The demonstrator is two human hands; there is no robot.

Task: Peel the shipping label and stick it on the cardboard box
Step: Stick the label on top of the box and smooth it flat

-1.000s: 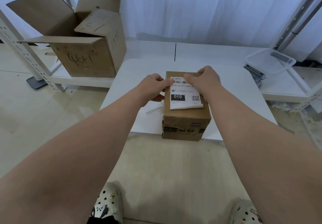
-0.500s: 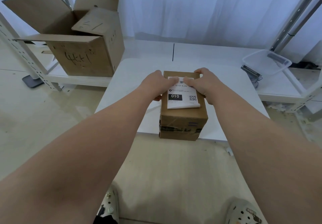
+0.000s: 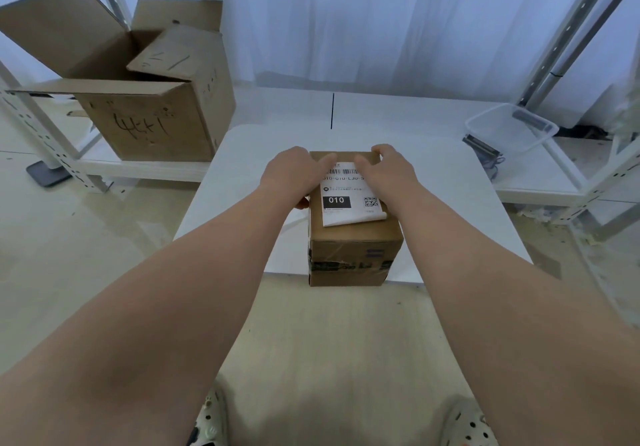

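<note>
Now hands (image 3: 294,175) (image 3: 388,171) press curling paper label (image 3: 349,199) onto cardboard box (image 3: 353,255).

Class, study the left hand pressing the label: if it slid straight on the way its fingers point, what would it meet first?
Probably the right hand. The left hand points across the shipping label on the cardboard box, and the right hand's fingertips lie just ahead, a narrow gap away.

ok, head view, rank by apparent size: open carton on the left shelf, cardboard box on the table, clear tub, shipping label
1. open carton
2. cardboard box
3. clear tub and shipping label: about alike; the tub sits farther and the label is partly covered, so unranked.
</note>
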